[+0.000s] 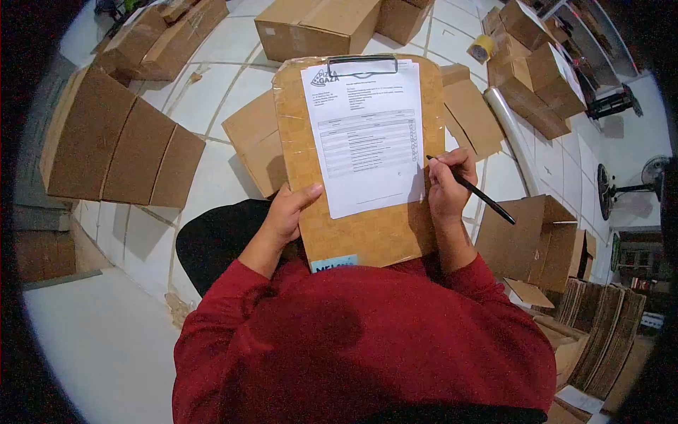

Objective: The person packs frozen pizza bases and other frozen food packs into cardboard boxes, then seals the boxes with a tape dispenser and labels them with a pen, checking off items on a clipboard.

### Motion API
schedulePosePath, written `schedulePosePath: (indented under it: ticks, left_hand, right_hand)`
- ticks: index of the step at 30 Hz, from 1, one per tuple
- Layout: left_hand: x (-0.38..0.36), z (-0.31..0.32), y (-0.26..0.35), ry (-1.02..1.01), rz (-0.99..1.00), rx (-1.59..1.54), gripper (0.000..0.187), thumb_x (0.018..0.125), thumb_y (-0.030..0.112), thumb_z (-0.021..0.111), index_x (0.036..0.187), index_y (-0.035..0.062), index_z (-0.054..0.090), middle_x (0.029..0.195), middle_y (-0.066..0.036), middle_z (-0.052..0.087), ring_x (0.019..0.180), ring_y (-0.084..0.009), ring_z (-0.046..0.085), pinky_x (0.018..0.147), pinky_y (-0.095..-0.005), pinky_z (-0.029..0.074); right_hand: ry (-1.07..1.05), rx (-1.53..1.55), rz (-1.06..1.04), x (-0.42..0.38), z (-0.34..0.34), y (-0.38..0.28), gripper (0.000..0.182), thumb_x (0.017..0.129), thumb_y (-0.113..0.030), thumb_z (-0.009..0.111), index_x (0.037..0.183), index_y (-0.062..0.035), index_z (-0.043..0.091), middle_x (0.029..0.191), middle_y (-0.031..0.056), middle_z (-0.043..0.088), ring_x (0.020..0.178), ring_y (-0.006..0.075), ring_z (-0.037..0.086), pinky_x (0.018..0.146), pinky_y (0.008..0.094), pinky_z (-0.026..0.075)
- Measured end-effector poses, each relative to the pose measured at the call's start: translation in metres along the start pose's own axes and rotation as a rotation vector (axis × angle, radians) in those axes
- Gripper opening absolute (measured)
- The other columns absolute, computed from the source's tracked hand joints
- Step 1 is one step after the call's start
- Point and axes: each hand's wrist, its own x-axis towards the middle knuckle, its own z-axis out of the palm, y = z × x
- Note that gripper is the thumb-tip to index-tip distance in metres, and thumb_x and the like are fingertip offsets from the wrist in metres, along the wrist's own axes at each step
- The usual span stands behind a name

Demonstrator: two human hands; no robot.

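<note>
A brown clipboard [374, 240] rests on my lap, tilted up towards me. Its black wire clip [361, 65] holds a white printed sheet [367, 191] with a table of rows and a "Pizza Gaza" heading. My left hand [288, 212] grips the board's left edge, thumb on the front and fingers behind. Closed around a black pen [487, 200], my right hand [450, 185] lies at the board's right edge. The pen tip is close to the sheet's right margin, beside the column of small marks. A light blue label [334, 263] sits at the board's lower left corner.
Cardboard boxes surround me on the white tiled floor [233, 56]: a row of tall ones [120, 141] at left, a closed box [318, 28] ahead, an open box [526, 237] at right. Flattened cardboard [600, 339] is stacked lower right. Yellow tape [482, 49] stands among boxes.
</note>
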Motion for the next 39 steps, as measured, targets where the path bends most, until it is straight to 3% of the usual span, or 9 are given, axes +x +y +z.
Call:
schedulePosePath:
  ticks: [4,5,11,16,19,20,23,31,39]
  left_hand:
    - [0.000,-0.011,-0.003,0.030,-0.008,0.066,0.042,0.076,0.010,0.053,0.113,-0.0009,0.039,0.105,-0.011,0.051,0.093,-0.0205,0.051,0.080,-0.0326,0.042]
    - [0.000,-0.016,-0.002,0.067,0.046,0.056,0.042,0.075,0.010,0.053,0.113,-0.0009,0.039,0.105,-0.011,0.050,0.094,-0.0206,0.051,0.080,-0.0327,0.042]
    - [-0.010,-0.047,0.023,0.143,0.195,0.023,0.043,0.075,0.007,0.051,0.115,-0.0020,0.037,0.107,-0.013,0.049,0.095,-0.0229,0.051,0.080,-0.0337,0.043]
    - [-0.019,-0.058,0.029,0.194,0.240,0.038,0.045,0.075,0.009,0.050,0.115,-0.0032,0.035,0.108,-0.014,0.049,0.095,-0.0242,0.051,0.080,-0.0345,0.043]
    - [-0.021,-0.066,0.030,0.207,0.229,0.004,0.045,0.074,0.010,0.051,0.115,-0.0034,0.036,0.108,-0.014,0.049,0.095,-0.0243,0.051,0.079,-0.0344,0.043]
    - [-0.023,-0.063,0.033,0.227,0.242,0.010,0.045,0.074,0.010,0.051,0.115,-0.0034,0.036,0.108,-0.014,0.049,0.095,-0.0243,0.051,0.079,-0.0344,0.043]
    - [-0.025,-0.049,0.041,0.299,0.227,0.059,0.044,0.074,0.010,0.051,0.114,-0.0036,0.037,0.107,-0.014,0.050,0.094,-0.0240,0.052,0.079,-0.0340,0.043]
    - [-0.025,-0.033,0.053,0.276,0.293,0.084,0.044,0.074,0.010,0.051,0.113,-0.0047,0.037,0.105,-0.016,0.050,0.091,-0.0244,0.053,0.077,-0.0343,0.044]
    - [-0.021,-0.023,0.060,0.202,0.282,0.071,0.042,0.075,0.010,0.050,0.112,-0.0050,0.038,0.105,-0.016,0.050,0.092,-0.0243,0.053,0.077,-0.0344,0.044]
  right_hand:
    - [0.078,0.174,0.045,0.001,0.009,-0.018,0.015,0.065,0.008,0.048,0.068,-0.0038,0.040,0.063,0.0047,0.042,0.048,0.0101,0.038,0.044,0.0195,0.032]
    - [0.101,-0.013,-0.172,0.016,-0.015,0.007,0.014,0.066,0.008,0.047,0.068,-0.0038,0.040,0.066,0.0053,0.043,0.051,0.0105,0.040,0.045,0.0202,0.033]
    - [0.286,-0.055,-0.157,0.087,-0.076,0.038,0.023,0.077,0.000,0.042,0.100,0.0010,0.046,0.089,0.0097,0.049,0.062,0.0155,0.050,0.054,0.0222,0.042]
    - [-0.065,-0.642,0.502,0.132,-0.130,0.144,0.043,0.081,-0.030,0.049,0.108,0.0029,0.045,0.098,0.0144,0.051,0.077,0.0227,0.055,0.064,0.0298,0.045]
    - [-0.314,-1.214,0.273,0.152,-0.128,0.180,0.051,0.077,-0.039,0.053,0.105,0.0038,0.049,0.097,0.0185,0.054,0.083,0.0274,0.055,0.070,0.0327,0.043]
    - [-0.140,-1.058,0.283,0.150,-0.117,0.182,0.058,0.072,-0.046,0.054,0.105,0.0023,0.050,0.095,0.0216,0.055,0.087,0.0305,0.054,0.075,0.0338,0.042]
    - [-0.402,-1.206,0.258,0.161,-0.111,0.189,0.070,0.063,-0.055,0.058,0.105,0.0009,0.050,0.100,0.0215,0.054,0.093,0.0293,0.053,0.078,0.0337,0.041]
    - [-0.219,-1.213,0.566,0.168,-0.114,0.214,0.067,0.052,-0.049,0.071,0.084,0.0085,0.057,0.079,0.0191,0.059,0.074,0.0271,0.058,0.061,0.0320,0.044]
    - [-0.092,-1.025,0.567,0.160,-0.175,0.270,0.040,0.058,-0.028,0.074,0.072,0.0040,0.055,0.057,0.0054,0.052,0.041,0.0125,0.042,0.038,0.0285,0.030]
